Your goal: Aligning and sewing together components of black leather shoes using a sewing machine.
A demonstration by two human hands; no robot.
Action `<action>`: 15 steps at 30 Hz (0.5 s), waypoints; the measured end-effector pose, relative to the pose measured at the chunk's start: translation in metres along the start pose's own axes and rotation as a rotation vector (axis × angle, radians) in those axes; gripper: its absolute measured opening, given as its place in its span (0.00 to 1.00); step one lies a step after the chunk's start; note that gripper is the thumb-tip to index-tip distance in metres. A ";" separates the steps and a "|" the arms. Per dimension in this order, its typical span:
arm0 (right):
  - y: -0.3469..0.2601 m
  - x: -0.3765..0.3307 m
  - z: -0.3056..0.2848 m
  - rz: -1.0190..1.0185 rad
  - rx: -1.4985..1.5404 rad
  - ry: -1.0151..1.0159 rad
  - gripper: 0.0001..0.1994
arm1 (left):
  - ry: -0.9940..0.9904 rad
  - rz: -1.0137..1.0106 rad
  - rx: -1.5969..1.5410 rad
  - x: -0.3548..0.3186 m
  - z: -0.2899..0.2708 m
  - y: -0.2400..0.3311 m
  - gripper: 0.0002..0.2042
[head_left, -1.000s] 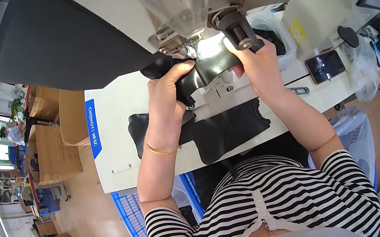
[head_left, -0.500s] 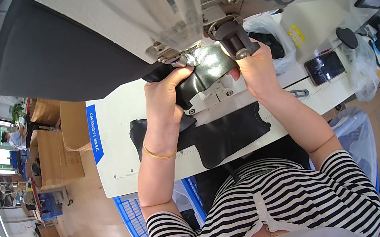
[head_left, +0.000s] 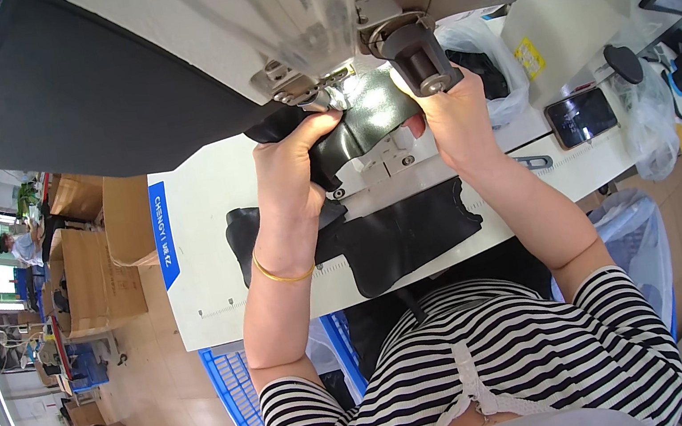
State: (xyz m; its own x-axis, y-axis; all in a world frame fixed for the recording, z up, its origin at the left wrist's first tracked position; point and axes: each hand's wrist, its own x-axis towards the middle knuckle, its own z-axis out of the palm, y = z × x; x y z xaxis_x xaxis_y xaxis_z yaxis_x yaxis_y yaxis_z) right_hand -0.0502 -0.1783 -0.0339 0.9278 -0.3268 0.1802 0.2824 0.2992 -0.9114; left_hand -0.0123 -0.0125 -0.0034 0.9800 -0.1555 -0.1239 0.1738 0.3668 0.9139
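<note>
White tabletop [head_left: 197, 228]; glossy black sheet [head_left: 340, 143] between left hand [head_left: 286, 166] and right hand [head_left: 461, 122]

Black piece [head_left: 367, 123]: smooth, glossy, leather-like. Tabletop [head_left: 200, 205]: smooth, low sheen. Presser foot [head_left: 320, 101]: shiny metal. Phone [head_left: 580, 117]: glossy. Box [head_left: 96, 285]: matt cardboard. Bag [head_left: 654, 132]: crinkly plastic.
</note>
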 end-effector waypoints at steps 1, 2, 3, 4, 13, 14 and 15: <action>0.000 0.000 0.000 0.002 -0.002 -0.003 0.07 | 0.000 -0.004 0.000 0.001 -0.001 0.000 0.05; -0.001 0.000 0.000 0.005 -0.003 0.000 0.07 | -0.013 -0.008 0.005 0.001 -0.002 0.000 0.05; -0.002 0.000 0.001 0.002 0.004 -0.001 0.07 | -0.026 -0.011 0.010 0.002 -0.003 0.000 0.05; -0.002 0.000 0.001 -0.002 0.011 -0.004 0.07 | -0.026 -0.015 0.009 0.003 -0.003 -0.001 0.05; 0.001 0.002 0.000 0.001 0.046 0.002 0.07 | -0.028 0.007 0.003 0.004 -0.003 -0.001 0.06; 0.001 0.002 0.000 0.000 0.046 0.003 0.07 | -0.024 0.010 0.012 0.003 -0.003 0.000 0.06; 0.000 0.002 0.001 -0.001 0.042 -0.003 0.07 | -0.020 0.014 0.021 0.002 -0.004 0.000 0.06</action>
State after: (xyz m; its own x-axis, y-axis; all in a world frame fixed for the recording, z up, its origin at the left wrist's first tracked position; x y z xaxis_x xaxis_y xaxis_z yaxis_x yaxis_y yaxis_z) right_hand -0.0487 -0.1784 -0.0333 0.9282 -0.3245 0.1821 0.2932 0.3366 -0.8948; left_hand -0.0095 -0.0093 -0.0050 0.9802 -0.1688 -0.1032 0.1575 0.3502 0.9233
